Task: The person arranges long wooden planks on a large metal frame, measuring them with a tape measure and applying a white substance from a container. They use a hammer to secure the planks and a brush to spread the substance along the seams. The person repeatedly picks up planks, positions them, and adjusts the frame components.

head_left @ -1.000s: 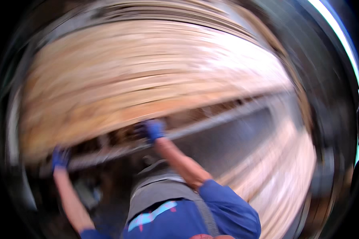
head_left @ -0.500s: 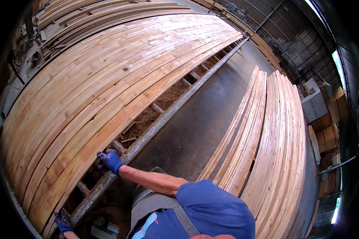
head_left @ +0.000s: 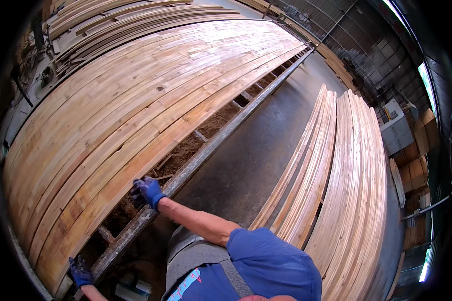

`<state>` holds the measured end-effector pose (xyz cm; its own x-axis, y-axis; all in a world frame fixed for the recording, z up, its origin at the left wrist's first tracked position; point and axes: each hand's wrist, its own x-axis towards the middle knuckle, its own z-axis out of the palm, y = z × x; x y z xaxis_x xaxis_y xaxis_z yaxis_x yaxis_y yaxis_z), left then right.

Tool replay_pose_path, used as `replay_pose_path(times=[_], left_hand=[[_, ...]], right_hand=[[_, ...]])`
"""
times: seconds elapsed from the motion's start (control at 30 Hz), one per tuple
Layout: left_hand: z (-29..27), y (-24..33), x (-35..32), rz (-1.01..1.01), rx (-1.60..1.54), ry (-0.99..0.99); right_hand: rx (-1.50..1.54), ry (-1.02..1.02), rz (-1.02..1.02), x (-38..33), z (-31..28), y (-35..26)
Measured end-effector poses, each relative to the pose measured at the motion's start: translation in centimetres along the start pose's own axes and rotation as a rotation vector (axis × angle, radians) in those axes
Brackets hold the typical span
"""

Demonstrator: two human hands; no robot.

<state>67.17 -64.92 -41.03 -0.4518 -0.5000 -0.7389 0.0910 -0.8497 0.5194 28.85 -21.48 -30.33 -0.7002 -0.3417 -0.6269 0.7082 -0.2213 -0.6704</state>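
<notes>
My right hand (head_left: 146, 191) and left hand (head_left: 80, 271), fingers curled on the nearest plank's (head_left: 135, 168) edge, beside the rail (head_left: 206, 153).

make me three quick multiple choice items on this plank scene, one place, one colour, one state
1. Where does the right hand rest?
A. on the edge of the wide bed of planks
B. on the plank stack at the right
C. on the concrete floor

2. What colour are the gloves?
A. yellow
B. blue
C. white

3. How do the planks at the left lie?
A. standing on end
B. bundled with straps
C. flat, side by side

Answers: 1 A, its fingers meet the nearest plank; 2 B, both hands, left hand too, are blue; 3 C, they form one level sheet.
</notes>
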Motion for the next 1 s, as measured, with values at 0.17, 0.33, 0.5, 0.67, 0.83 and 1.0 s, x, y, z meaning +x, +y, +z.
replay_pose_path(times=[0.17,0.33,0.5,0.67,0.83,1.0], left_hand=[[3.6,-3.1,-7.2,0.198,-0.021,-0.066],[9.0,-6.5,-11.2,0.203,-0.066,0.030],[12.4,-6.9,-8.1,0.039,-0.084,0.168],[13.4,-8.7,-3.2,0.177,-0.208,0.248],[15.4,-8.2,-7.4,0.219,-0.336,0.204],[15.4,-8.3,-5.4,0.249,-0.326,0.157]], right_hand=[[-0.121,-0.140,0.095,2.4,1.1,0.8],[-0.524,-0.263,0.280,-0.4,-3.1,-2.5],[-1.531,-0.270,-0.642,-1.4,-5.1,-3.8],[-1.941,-0.250,-0.967,0.9,-2.7,-4.7],[-2.031,-0.221,-0.851,3.5,-2.8,-3.9],[-2.038,-0.194,-1.022,5.0,-2.6,-3.9]])
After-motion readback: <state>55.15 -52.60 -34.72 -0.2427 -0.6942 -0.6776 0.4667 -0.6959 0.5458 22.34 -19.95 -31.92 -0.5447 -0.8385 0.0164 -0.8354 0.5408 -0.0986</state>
